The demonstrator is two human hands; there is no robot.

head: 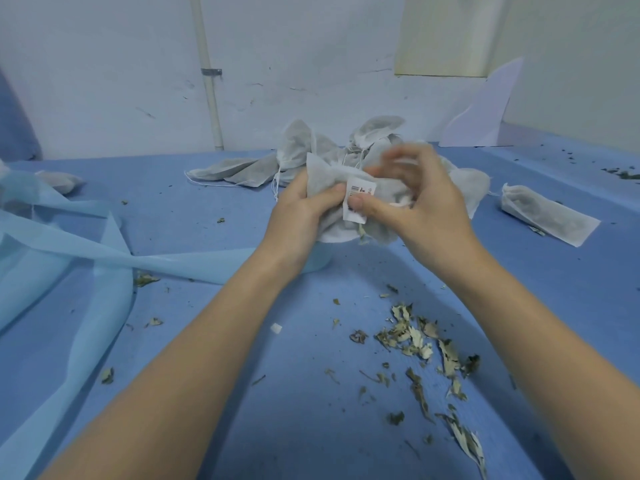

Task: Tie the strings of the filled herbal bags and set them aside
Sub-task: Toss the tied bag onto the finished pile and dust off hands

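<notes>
A white mesh herbal bag (332, 223) with a small printed label is held above the blue table (242, 306). My left hand (304, 216) grips its left side, fingers curled round the fabric. My right hand (415, 199) pinches the bag at the label with its thumb, while its other fingers are blurred above the bag's neck. A few dried leaves poke out under the bag. Behind my hands lies a pile of more filled bags (298, 157) with loose white strings. One filled bag (547, 213) lies apart at the right.
Dried leaf bits (422, 344) are scattered on the table in front of me. Light blue fabric strips (86, 251) sprawl across the left side. Another bag (60, 181) lies at the far left. A white wall with a pipe (211, 91) closes the back.
</notes>
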